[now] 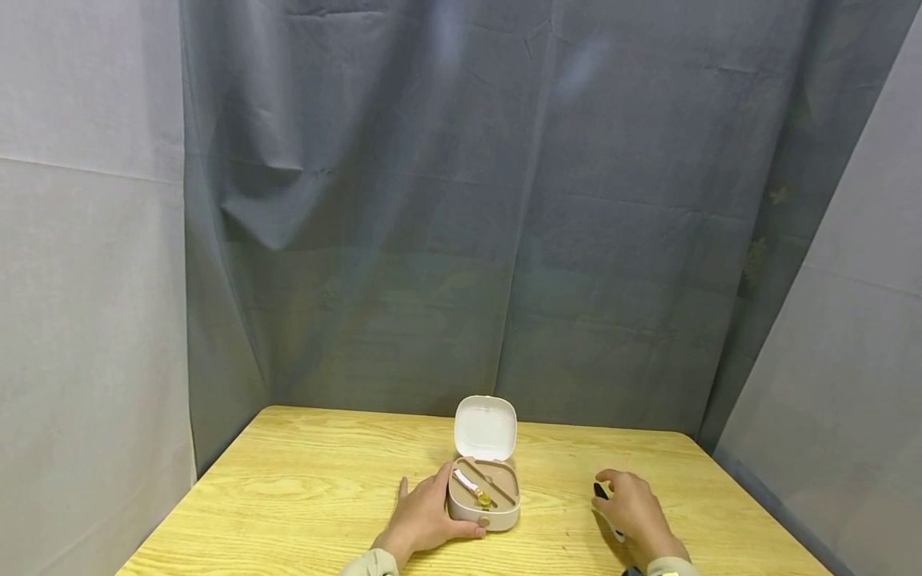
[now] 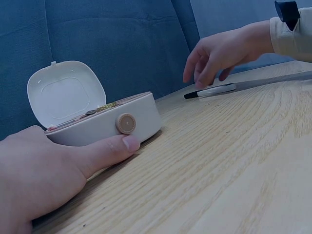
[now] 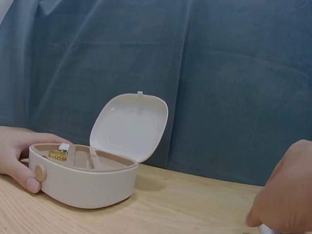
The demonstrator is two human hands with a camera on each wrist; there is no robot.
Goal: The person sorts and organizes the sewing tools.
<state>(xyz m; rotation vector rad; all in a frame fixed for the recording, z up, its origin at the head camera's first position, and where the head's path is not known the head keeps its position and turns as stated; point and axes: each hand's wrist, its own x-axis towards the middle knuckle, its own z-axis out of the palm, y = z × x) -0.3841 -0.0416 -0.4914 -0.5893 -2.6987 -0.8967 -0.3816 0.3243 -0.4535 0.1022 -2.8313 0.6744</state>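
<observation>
A small off-white jewelry box with a beige divided tray stands on the table, its white lid raised at the back. My left hand holds the box by its left side, with the thumb along the front beside the round beige button. In the tray's left part lies a watch with a gold dial and a pale strap. My right hand hovers with bent fingers just over a white marker pen with a black end. The pen lies on the table; whether the fingertips touch it I cannot tell.
The wooden table has its far edge against a grey-blue curtain. Pale cloth panels hang at both sides. A dark band with a device sits on the right wrist.
</observation>
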